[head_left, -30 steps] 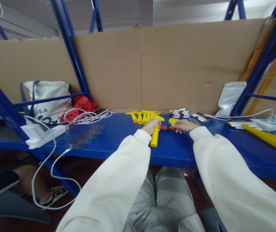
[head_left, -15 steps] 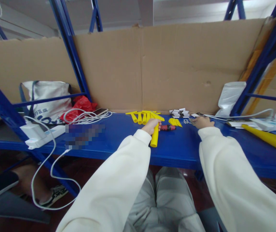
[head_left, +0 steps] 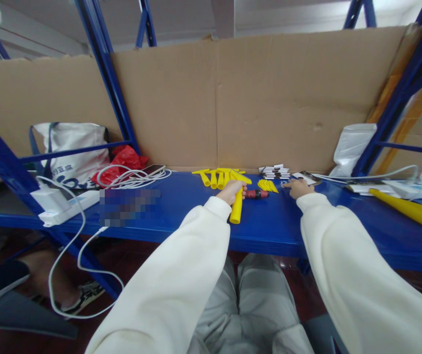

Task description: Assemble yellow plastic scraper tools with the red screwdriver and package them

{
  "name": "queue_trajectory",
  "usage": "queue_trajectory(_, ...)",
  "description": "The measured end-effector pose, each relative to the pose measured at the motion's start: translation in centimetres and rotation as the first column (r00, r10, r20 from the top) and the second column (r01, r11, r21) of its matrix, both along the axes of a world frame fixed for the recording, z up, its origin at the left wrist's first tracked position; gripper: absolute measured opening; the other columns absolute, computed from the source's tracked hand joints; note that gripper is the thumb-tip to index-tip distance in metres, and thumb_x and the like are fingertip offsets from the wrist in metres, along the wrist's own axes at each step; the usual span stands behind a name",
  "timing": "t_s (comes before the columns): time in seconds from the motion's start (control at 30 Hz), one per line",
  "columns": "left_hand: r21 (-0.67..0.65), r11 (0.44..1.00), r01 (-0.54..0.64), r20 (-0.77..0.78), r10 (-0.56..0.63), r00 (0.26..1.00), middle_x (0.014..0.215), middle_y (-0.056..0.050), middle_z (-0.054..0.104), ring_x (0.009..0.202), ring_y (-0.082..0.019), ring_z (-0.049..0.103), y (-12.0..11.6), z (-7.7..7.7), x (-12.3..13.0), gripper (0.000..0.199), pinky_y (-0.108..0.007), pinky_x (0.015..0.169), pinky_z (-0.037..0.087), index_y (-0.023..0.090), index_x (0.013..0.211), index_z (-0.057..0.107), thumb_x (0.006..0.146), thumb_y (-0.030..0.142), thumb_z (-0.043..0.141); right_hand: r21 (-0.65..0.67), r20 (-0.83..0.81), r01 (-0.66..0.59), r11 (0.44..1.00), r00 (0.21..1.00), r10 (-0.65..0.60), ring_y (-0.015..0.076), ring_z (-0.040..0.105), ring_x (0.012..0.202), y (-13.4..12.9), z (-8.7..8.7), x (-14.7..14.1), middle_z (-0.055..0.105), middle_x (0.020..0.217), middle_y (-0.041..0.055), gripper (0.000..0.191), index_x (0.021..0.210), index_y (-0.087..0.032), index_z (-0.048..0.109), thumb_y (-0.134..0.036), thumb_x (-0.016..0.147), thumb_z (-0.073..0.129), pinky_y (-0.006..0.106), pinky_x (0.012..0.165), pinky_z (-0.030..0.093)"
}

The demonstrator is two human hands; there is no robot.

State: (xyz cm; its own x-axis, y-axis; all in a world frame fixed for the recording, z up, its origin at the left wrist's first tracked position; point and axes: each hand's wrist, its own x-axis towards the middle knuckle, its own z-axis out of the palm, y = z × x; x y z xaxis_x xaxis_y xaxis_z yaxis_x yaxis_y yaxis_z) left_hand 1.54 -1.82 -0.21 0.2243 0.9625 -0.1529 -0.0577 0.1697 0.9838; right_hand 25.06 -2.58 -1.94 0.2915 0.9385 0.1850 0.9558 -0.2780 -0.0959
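In the head view my left hand (head_left: 232, 191) is closed around a yellow tubular handle (head_left: 236, 209), its open end towards me; the grip hides its upper part. My right hand (head_left: 301, 188) reaches over the blue tabletop, fingers stretched towards small shiny pieces (head_left: 284, 185) too small to name. Between the hands lies a red and black screwdriver-like tool (head_left: 257, 194), close to my left fingers. Behind it sits a small pile of flat yellow pieces (head_left: 267, 185). Several yellow T-shaped tools with tubular handles (head_left: 213, 180) lie beyond my left hand.
White and black packets (head_left: 274, 172) are stacked near the cardboard wall (head_left: 270, 98). Left are a white power strip (head_left: 69, 209), coiled white cable (head_left: 133, 178), red bag (head_left: 128, 160) and cloth bag (head_left: 76, 150). Right, a long yellow piece (head_left: 410, 209) lies near the blue post (head_left: 391, 108).
My right hand has moved a little to the left, its fingertips coming over to the small shiny pieces. My left hand stays in place on the yellow handle.
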Motion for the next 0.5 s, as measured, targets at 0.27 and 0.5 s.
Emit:
queue_trajectory(0.27, 0.017, 1.0, 0.012, -0.008, -0.012, 1.0, 0.058, 0.003, 0.048, 0.045, -0.008, 0.041, 0.17, -0.03, -0.16, 0.006, -0.022, 0.047, 0.039, 0.017, 0.091, 0.064, 0.086, 0.014, 0.062, 0.033, 0.003, -0.066, 0.997, 0.998, 0.066, 0.036, 0.048, 0.137, 0.74, -0.33, 0.57, 0.06, 0.145, 0.0114, 0.045, 0.118, -0.03, 0.078, -0.011, 0.086, 0.052, 0.063, 0.109, 0.042)
queue_trajectory(0.5, 0.024, 1.0, 0.003, -0.02, -0.003, 1.0, 0.06, 0.003, 0.05, 0.046, -0.007, 0.042, 0.13, 0.02, -0.08, 0.007, -0.022, 0.048, 0.039, 0.017, 0.089, 0.063, 0.086, 0.011, 0.06, 0.048, 0.016, -0.062, 0.997, 0.998, 0.061, 0.033, 0.052, 0.131, 0.78, -0.07, 0.43, 0.066, 0.13, 0.0125, 0.036, 0.11, -0.028, 0.08, -0.015, 0.088, 0.056, 0.055, 0.107, 0.045)
